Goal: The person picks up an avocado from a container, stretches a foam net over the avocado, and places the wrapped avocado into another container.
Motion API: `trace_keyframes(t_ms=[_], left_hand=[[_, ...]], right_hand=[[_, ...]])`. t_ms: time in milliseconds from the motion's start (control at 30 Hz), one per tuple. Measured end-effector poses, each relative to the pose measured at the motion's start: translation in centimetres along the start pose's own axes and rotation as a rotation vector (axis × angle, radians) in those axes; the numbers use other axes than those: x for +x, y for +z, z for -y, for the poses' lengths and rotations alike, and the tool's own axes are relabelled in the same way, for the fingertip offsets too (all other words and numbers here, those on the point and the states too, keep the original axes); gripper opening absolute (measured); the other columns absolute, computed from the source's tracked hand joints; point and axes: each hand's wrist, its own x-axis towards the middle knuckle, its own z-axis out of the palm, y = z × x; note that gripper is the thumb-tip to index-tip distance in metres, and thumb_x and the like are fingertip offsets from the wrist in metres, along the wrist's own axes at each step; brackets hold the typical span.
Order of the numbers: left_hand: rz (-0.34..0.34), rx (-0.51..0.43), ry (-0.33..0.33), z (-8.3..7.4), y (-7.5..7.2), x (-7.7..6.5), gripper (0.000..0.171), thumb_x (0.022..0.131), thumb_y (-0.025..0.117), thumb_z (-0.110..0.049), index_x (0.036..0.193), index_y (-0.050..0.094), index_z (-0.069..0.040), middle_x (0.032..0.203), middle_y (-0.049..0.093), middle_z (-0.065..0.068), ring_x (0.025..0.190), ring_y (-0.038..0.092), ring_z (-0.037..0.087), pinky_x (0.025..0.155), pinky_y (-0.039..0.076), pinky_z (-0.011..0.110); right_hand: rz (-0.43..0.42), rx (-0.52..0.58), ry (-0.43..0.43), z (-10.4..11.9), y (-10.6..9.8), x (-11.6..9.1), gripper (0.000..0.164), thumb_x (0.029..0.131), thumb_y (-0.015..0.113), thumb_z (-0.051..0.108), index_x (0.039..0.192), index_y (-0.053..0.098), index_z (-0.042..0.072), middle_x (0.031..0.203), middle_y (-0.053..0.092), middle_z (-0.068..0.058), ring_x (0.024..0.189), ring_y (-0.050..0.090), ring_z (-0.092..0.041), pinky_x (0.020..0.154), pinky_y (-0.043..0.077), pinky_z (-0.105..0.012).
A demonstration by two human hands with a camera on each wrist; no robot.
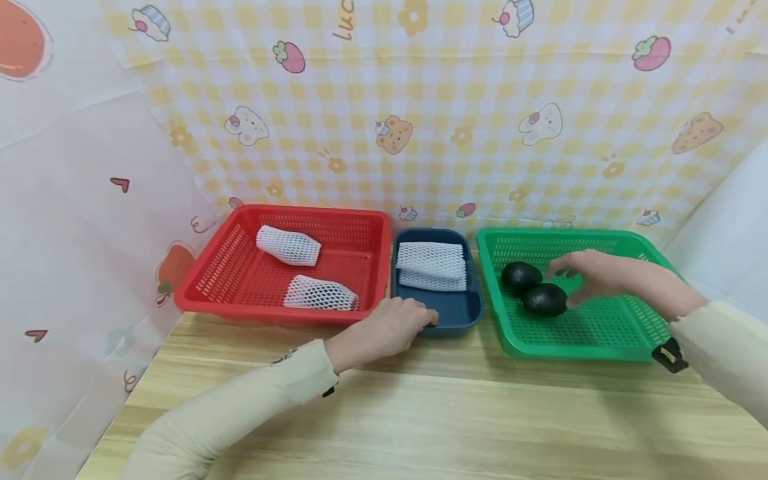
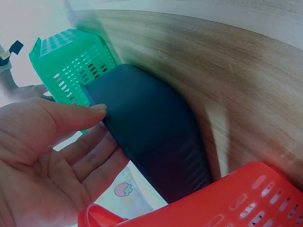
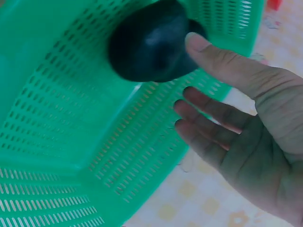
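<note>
My left hand (image 1: 393, 325) is at the near rim of a small dark blue tray (image 1: 447, 307). In the left wrist view its thumb (image 2: 97, 111) lies against that rim, with the fingers curled on the other side. White foam net sleeves (image 1: 431, 265) lie flat in the tray's far part. Over the green basket (image 1: 576, 350) reaches my right hand (image 1: 597, 273), thumb and fingers spread with nothing between them. Two dark avocados (image 1: 545, 300) lie side by side at the basket's left, and the thumb tip overlaps one avocado (image 3: 151, 45) in the right wrist view.
A red basket (image 1: 240, 310) stands left of the tray and holds two puffed-out white foam nets (image 1: 289, 245). All three containers are in a row on a wooden table (image 1: 384, 413), before a checked cloth (image 1: 444, 173).
</note>
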Motion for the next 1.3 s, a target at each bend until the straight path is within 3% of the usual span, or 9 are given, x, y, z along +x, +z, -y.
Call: trace_keyframes(t_ms=[200, 400, 700, 967, 1300], left_hand=[[-0.008, 0.011, 0.006, 0.0, 0.1, 0.0, 0.035, 0.09, 0.078, -0.012, 0.125, 0.073, -0.017, 0.105, 0.071, 0.003, 0.079, 0.061, 0.014, 0.067, 0.054, 0.023], [-0.024, 0.019, 0.016, 0.0, 0.1, 0.0, 0.03, 0.092, 0.076, -0.01, 0.122, 0.074, -0.017, 0.1, 0.071, 0.003, 0.076, 0.059, 0.013, 0.063, 0.051, 0.022], [-0.018, 0.012, 0.011, 0.0, 0.2, 0.1, 0.032, 0.091, 0.078, -0.012, 0.122, 0.074, -0.017, 0.101, 0.071, 0.002, 0.076, 0.059, 0.013, 0.066, 0.052, 0.022], [-0.025, 0.004, 0.017, 0.1, 0.4, 0.0, 0.034, 0.09, 0.078, -0.012, 0.123, 0.073, -0.017, 0.101, 0.071, 0.002, 0.076, 0.06, 0.012, 0.065, 0.052, 0.021], [-0.038, 0.006, 0.021, 0.2, 0.4, -0.2, 0.037, 0.089, 0.08, -0.013, 0.125, 0.073, -0.016, 0.102, 0.071, 0.002, 0.077, 0.061, 0.013, 0.067, 0.052, 0.021]], right_hand=[[0.058, 0.014, 0.001, -0.7, 0.8, 1.6, 0.059, 0.073, 0.092, 0.012, 0.122, 0.064, -0.001, 0.123, 0.062, -0.018, 0.112, 0.059, -0.045, 0.084, 0.055, -0.05], [0.093, -0.015, 0.026, -1.2, 1.8, 2.5, 0.065, 0.069, 0.095, 0.014, 0.123, 0.063, -0.003, 0.117, 0.063, -0.019, 0.102, 0.062, -0.037, 0.078, 0.056, -0.046], [0.152, -0.053, 0.088, -0.9, 2.8, 2.9, 0.071, 0.069, 0.095, 0.016, 0.129, 0.062, -0.004, 0.122, 0.062, -0.022, 0.111, 0.059, -0.04, 0.082, 0.056, -0.047], [0.081, -0.1, 0.014, -1.2, 2.4, 1.7, 0.068, 0.069, 0.095, 0.017, 0.125, 0.063, -0.007, 0.118, 0.065, -0.019, 0.108, 0.062, -0.041, 0.08, 0.056, -0.048], [-0.096, -0.115, -0.019, 0.9, 1.0, 0.1, 0.061, 0.078, 0.087, 0.018, 0.131, 0.063, 0.001, 0.113, 0.063, -0.009, 0.087, 0.058, -0.018, 0.067, 0.049, -0.036]])
